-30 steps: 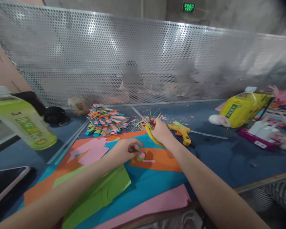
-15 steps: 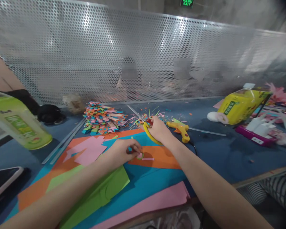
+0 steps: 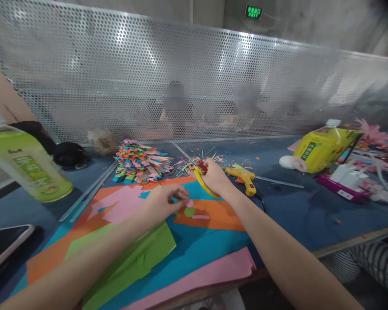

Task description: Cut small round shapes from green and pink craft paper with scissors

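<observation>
My right hand (image 3: 215, 176) is closed around yellow-and-red-handled scissors (image 3: 205, 184), whose blades point away toward the paper scraps. My left hand (image 3: 168, 200) pinches a small pink paper circle (image 3: 189, 203) at its fingertips. Just below that lies a green paper circle (image 3: 189, 212) on an orange paper sheet (image 3: 220, 213). A thin pink paper strip (image 3: 201, 217) rests beside it. Under my left forearm are green paper sheets (image 3: 139, 260), and a blue sheet (image 3: 194, 247) spreads beneath. Left of the hand are cut pink paper pieces (image 3: 123, 204).
A fringed multicoloured paper bundle (image 3: 140, 161) stands behind my hands. To the right are a yellow glue gun (image 3: 244, 176), a yellow-labelled bottle (image 3: 323, 148) and a purple power strip (image 3: 342, 191). On the left stand a green drink bottle (image 3: 27, 165) and a phone (image 3: 9, 245).
The pink circle in my left fingertips has moved slightly up, off the green circle, which now shows whole on the orange paper. My right hand keeps the scissors in nearly the same place.
</observation>
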Available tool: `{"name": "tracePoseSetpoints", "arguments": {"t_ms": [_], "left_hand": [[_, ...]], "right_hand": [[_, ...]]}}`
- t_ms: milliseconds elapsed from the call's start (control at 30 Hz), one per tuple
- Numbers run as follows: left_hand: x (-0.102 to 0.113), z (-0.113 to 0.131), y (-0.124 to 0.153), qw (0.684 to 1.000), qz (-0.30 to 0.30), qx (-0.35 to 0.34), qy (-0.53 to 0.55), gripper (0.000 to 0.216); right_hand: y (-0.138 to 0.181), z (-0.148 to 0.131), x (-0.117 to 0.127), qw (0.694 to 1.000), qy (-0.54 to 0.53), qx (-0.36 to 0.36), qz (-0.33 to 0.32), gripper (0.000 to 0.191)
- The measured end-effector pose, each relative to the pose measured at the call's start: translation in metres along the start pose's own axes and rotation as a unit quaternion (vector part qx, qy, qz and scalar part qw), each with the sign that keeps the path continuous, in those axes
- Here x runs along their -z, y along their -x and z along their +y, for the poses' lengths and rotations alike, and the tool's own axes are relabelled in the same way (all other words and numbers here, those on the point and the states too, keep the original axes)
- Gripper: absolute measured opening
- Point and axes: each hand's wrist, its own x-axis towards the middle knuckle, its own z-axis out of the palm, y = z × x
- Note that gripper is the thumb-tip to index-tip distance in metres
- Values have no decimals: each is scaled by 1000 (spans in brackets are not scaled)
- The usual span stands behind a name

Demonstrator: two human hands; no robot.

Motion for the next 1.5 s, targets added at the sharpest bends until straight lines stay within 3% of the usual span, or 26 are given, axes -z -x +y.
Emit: {"name": "tracePoseSetpoints", "arguments": {"t_ms": [200, 333, 433, 567, 767, 867, 967, 1133, 1333, 1500], "left_hand": [[15, 0, 7, 950, 107, 53, 288, 24], [15, 3, 16, 902, 119, 96, 404, 24], [16, 5, 21, 880, 109, 89, 454, 26], [20, 5, 25, 884, 110, 28, 453, 28], [25, 6, 31, 898, 81, -57, 430, 26], [24, 7, 33, 900, 67, -66, 426, 25], [23, 8, 34, 896, 60, -61, 436, 26], [22, 9, 35, 900, 68, -51, 428, 22], [19, 11, 35, 891, 72, -56, 445, 26], [20, 11, 34, 876, 80, -52, 472, 27]], "right_hand": [[12, -21, -18, 976, -192, 51, -94, 43], [32, -45, -17, 948, -271, 67, -150, 39], [42, -55, -12, 934, -311, 70, -159, 35], [45, -55, -14, 910, -371, 56, -175, 30], [49, -54, -23, 899, -384, 22, -210, 28], [52, -55, -22, 904, -354, 38, -239, 22], [52, -52, -20, 911, -348, 30, -221, 20], [51, -52, -21, 886, -396, 18, -240, 23], [52, -56, -23, 925, -330, -14, -188, 27], [52, -51, -22, 918, -340, 5, -205, 23]]}}
